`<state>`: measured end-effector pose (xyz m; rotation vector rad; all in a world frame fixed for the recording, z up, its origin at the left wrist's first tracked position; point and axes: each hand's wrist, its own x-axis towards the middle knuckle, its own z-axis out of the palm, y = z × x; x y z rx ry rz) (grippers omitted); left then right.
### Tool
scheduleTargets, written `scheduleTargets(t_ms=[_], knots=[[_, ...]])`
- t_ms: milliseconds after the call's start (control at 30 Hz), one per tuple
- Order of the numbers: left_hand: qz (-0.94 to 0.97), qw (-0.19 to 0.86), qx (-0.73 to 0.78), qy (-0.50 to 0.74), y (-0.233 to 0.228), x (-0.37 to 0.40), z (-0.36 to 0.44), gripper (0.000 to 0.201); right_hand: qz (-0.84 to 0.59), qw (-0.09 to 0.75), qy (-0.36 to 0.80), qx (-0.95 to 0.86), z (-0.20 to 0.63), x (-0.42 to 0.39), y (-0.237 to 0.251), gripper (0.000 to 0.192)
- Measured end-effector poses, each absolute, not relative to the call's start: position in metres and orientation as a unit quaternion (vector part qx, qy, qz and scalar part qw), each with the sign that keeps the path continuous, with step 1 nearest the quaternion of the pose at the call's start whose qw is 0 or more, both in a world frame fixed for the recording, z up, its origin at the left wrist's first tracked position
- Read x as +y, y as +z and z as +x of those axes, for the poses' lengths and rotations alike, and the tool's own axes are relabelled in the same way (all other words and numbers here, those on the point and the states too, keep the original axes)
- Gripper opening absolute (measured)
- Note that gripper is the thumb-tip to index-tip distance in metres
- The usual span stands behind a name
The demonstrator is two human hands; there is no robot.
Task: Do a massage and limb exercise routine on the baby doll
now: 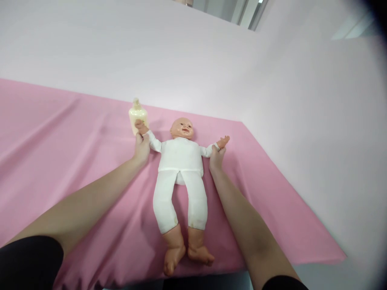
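Two limbs of a doll [180,155], mid-frame, are being grasped at the wrists by left hand [142,150] and right hand [216,158]; good holding is calling for light, even pressure.

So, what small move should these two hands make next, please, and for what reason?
Probably ease the arms of the doll gently in towards its body: the left hand and right hand each hold one near the wrist, both are spread wide, and one overlaps the bottle in this view.
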<state>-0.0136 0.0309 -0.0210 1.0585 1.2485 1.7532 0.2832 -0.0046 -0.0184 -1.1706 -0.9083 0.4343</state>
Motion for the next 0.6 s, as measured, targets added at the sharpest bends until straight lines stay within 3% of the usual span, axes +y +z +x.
scheduleTargets(t_ms=[133,267,433,533,600], knots=[[0.314,0.38,0.507,0.707,-0.018,0.038,-0.02,0.009,-0.53,0.746,0.231,-0.331,0.288,-0.002,-0.016,0.073],[0.418,0.34,0.48,0.692,-0.019,0.034,-0.02,0.019,-0.49,0.738,0.2,-0.418,0.28,-0.01,-0.011,0.067],[0.647,0.207,0.429,0.596,-0.017,0.021,-0.012,0.048,-0.476,0.636,0.163,-0.585,0.269,-0.019,-0.011,0.053],[0.767,0.134,0.391,0.491,-0.012,0.012,-0.005,0.048,-0.459,0.553,0.099,-0.688,0.266,-0.021,-0.011,0.048],[0.811,0.115,0.378,0.43,-0.009,0.008,-0.002,0.047,-0.444,0.505,0.076,-0.736,0.265,-0.022,-0.01,0.055]])
